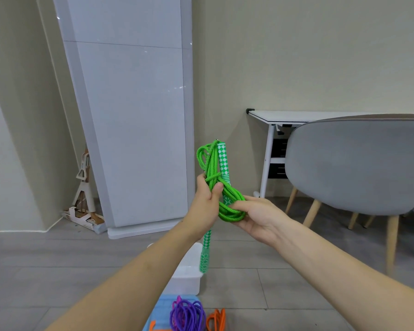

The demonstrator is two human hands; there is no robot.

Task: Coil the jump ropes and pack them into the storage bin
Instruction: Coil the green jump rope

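Green rope (215, 185) being wound, held in the air above the bin (187, 275).
Coil gripped by left hand (207, 199); loop pinched by right hand (253, 217). Wraps are best kept tight round both handles.

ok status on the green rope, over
Left hand grips green rope bundle, right hand wrapping its loop. White bin below, nothing blocking.

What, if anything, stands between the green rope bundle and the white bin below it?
Nothing visible blocks the way. Both the left hand and the right hand grip the green jump rope in the air, and the white storage bin sits on the floor below; only the left forearm crosses part of its near side.
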